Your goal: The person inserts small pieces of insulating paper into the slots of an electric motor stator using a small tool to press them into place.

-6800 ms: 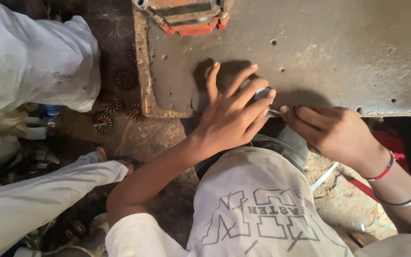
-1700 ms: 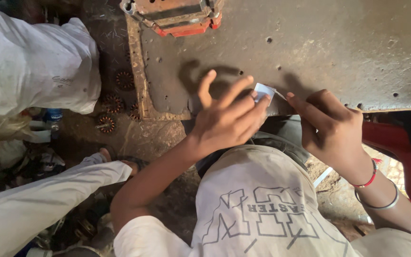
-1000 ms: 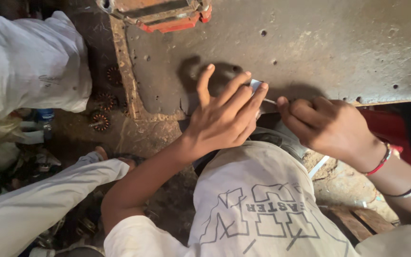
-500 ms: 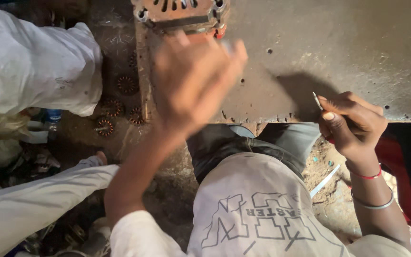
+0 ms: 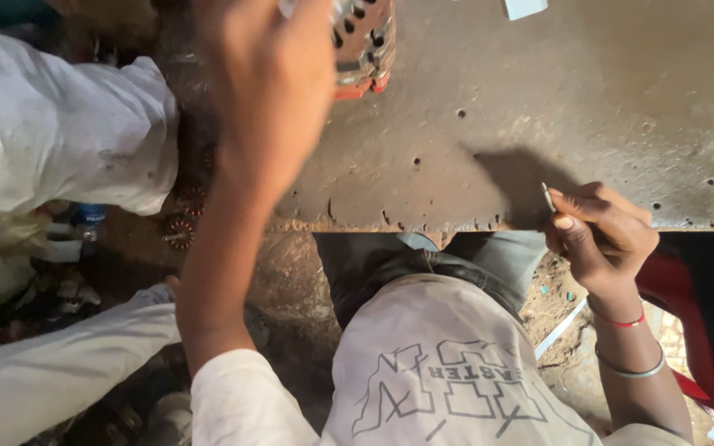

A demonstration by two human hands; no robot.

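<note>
Your right hand (image 5: 601, 239) pinches a thin metal pin (image 5: 547, 196) at the worn grey metal table's (image 5: 605, 99) edge; your blurred left hand (image 5: 270, 91) reaches the red-rimmed slotted motor housing (image 5: 364, 45), grip unclear, nothing fitted yet.

Rust-brown metal table (image 5: 588, 107), red-edged grey motor part (image 5: 363, 49), white slip (image 5: 525, 7), red + silver wrist bands (image 5: 621, 320).

Worn metal workbench over a dirt floor, hard light.
Bench top (image 5: 588, 99) is rusty grey plate with small drilled holes and a ragged near edge. Below that edge: packed dirt floor (image 5: 291, 272). Left of the bench, scattered clutter (image 5: 35, 289) in shade.
</note>
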